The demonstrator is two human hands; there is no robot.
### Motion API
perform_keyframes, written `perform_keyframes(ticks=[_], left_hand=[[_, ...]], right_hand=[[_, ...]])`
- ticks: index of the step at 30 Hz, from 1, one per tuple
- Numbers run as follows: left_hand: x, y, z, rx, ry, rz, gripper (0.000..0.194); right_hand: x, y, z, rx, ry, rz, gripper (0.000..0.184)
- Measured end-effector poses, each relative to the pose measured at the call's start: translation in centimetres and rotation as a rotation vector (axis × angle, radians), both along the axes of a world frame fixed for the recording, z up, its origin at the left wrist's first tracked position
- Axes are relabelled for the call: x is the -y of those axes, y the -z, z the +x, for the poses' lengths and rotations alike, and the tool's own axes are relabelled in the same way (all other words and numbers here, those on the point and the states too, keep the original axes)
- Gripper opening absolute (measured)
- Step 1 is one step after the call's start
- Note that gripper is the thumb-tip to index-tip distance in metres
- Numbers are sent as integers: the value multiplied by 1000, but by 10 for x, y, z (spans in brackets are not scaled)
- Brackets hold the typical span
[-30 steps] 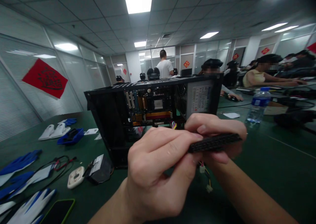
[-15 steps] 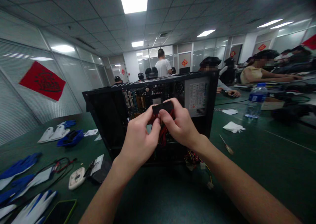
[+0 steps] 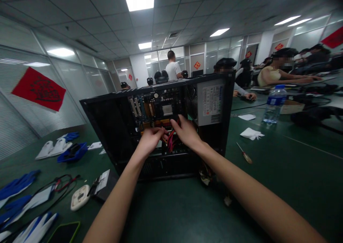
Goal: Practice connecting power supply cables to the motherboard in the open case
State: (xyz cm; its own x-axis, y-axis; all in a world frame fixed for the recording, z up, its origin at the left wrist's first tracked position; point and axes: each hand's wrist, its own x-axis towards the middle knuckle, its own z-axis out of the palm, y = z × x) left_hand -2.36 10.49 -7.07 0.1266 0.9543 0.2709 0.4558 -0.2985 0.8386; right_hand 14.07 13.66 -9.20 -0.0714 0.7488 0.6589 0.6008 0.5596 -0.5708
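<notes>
An open computer case (image 3: 226, 135) stands on its side in front of me, its motherboard (image 3: 158, 102) and power supply (image 3: 210, 102) showing. My right hand (image 3: 186, 133) is inside, closed on a dark connector (image 3: 174, 117) at the end of a bundle of red and yellow power cables (image 3: 170, 143). The connector is mostly covered by my fingers. My left hand (image 3: 150, 141) is beside it, lower on the board, its fingertips pinched together at the cables. Loose plugs (image 3: 205, 178) hang at the case's lower right.
To the left lie gloves (image 3: 18, 186), a blue tray (image 3: 72, 153), a white round-cornered device (image 3: 80, 197) and a phone (image 3: 64, 233). On the right are a screwdriver (image 3: 245, 154), crumpled tissue (image 3: 252, 133) and a water bottle (image 3: 275, 104). Other people sit beyond.
Both hands have moved forward and away from me into the case, carrying the connector down toward the motherboard. My left hand has left the connector for the cables.
</notes>
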Motion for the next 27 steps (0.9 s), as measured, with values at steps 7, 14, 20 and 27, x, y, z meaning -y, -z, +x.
perform_keyframes(ticks=[7,14,20,27], left_hand=[[-28,30,-3,-528,-146,19,38],[-34,33,1,-689,-196,-75,31],[-36,33,1,-701,-203,-56,33],[-27,21,12,-788,-332,-16,30]], right_hand=[[-1,6,-6,399,130,-247,38],[0,4,-3,447,117,-367,46],[0,6,-5,448,114,-351,48],[2,1,-4,410,123,-348,44]])
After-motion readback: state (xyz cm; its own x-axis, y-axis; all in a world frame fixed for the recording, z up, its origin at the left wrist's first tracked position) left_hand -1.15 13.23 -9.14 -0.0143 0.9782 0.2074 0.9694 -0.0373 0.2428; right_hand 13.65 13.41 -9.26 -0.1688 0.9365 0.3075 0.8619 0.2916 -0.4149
